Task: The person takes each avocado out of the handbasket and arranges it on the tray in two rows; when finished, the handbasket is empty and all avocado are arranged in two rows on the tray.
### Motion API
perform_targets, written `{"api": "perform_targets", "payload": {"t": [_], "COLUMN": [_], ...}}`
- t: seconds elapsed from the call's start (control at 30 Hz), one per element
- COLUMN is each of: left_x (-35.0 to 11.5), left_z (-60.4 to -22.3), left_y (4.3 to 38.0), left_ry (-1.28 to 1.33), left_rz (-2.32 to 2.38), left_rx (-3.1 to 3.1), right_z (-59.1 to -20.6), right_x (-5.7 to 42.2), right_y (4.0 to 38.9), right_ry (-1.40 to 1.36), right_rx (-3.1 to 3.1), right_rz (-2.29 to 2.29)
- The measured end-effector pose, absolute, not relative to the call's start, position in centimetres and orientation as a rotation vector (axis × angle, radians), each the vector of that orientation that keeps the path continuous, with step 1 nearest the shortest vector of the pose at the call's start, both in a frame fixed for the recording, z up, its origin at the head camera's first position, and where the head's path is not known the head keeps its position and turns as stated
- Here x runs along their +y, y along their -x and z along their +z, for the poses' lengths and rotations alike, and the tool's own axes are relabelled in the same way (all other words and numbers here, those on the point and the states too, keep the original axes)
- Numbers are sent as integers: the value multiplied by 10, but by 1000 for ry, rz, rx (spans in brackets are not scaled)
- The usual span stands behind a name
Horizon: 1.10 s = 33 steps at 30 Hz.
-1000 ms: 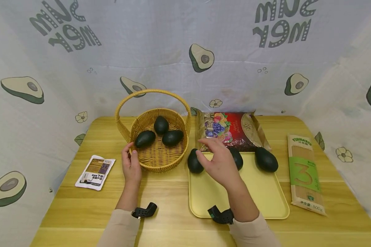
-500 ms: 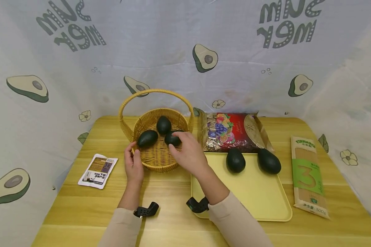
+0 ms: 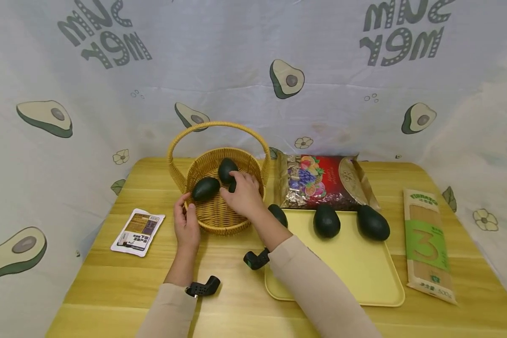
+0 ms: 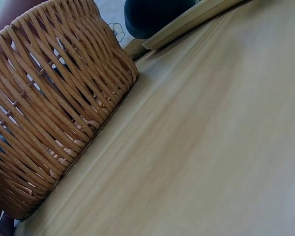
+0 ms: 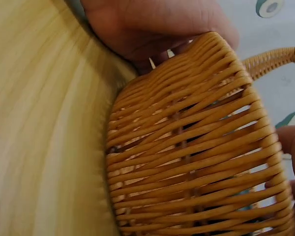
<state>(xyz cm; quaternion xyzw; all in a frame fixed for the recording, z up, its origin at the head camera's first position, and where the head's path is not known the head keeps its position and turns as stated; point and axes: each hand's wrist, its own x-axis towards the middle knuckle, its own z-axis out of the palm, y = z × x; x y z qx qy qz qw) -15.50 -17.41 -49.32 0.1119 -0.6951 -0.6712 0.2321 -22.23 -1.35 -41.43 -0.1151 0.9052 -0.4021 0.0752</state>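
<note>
Handling one dark avocado (image 3: pixel 232 187) inside the wicker basket (image 3: pixel 224 230) looks to be the step in hand, tho' pick-up vs. set-down can't be told; R grip (image 3: pixel 246 195) is part-closed, thumb & fingers bent round that fruit, firmness unclear; L grip (image 3: pixel 188 230) rests vs. the basket's L outer wall, fingers fairly straight, pinching nothing, prob. steadying; next move calls for a clean release or a straight lift, w/o nudging the back avocado (image 3: pixel 227 171) or the L one (image 3: pixel 205 188); edges: raised rim all round, plus arched handle (image 3: pixel 219 124) spanning L to R; yellow tray (image 3: pixel 342 263) sits just R, three avocados toward its far side, R forearm over its near L corner; candy bag (image 3: pixel 321 180) crowds behind; open room: tray's front & bench (image 3: pixel 232 303) btwn forearms.
</note>
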Motion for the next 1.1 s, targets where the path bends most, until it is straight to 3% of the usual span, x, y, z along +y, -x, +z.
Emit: {"api": "perform_targets", "payload": {"t": [0.33,0.67,1.1], "left_x": [-174,-161,-160], "left_z": [-492,-457,-458], "left_y": [156,138,139], "left_ry": [-314,-326,-338], "left_rz": [-1836,-1839,-1840], "left_rx": [-1912,-1929,-1919], "right_z": [-420,-422,-423], "right_x": [-17,-22,-21], "right_y": [219,217,215], "right_ry": [605,617,710], "right_rx": [2622,2600,2662], "right_rz": [-1118,-939,-956]}}
